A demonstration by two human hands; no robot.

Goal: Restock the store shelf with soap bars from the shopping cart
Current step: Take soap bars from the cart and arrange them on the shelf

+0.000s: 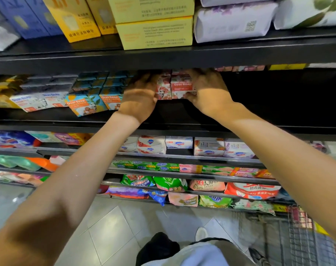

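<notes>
Both my arms reach into the dark middle shelf (pixel 182 114). Between my hands stand red-and-white Goat Soap boxes (pixel 179 87), stacked close together on the shelf board. My left hand (pixel 140 96) grips the left side of the stack, thumb in front near the bottom. My right hand (pixel 207 89) holds the right side, fingers curled over the top box and thumb under its front corner. The shopping cart (pixel 305 237) shows as wire mesh at the lower right.
Blue and orange Goat Soap boxes (pixel 90 100) fill the shelf left of my hands. To the right the shelf is dark. Yellow boxes (pixel 155 31) sit on the shelf above. Lower shelves hold white soap packs (pixel 209 148) and detergent bags (pixel 169 183).
</notes>
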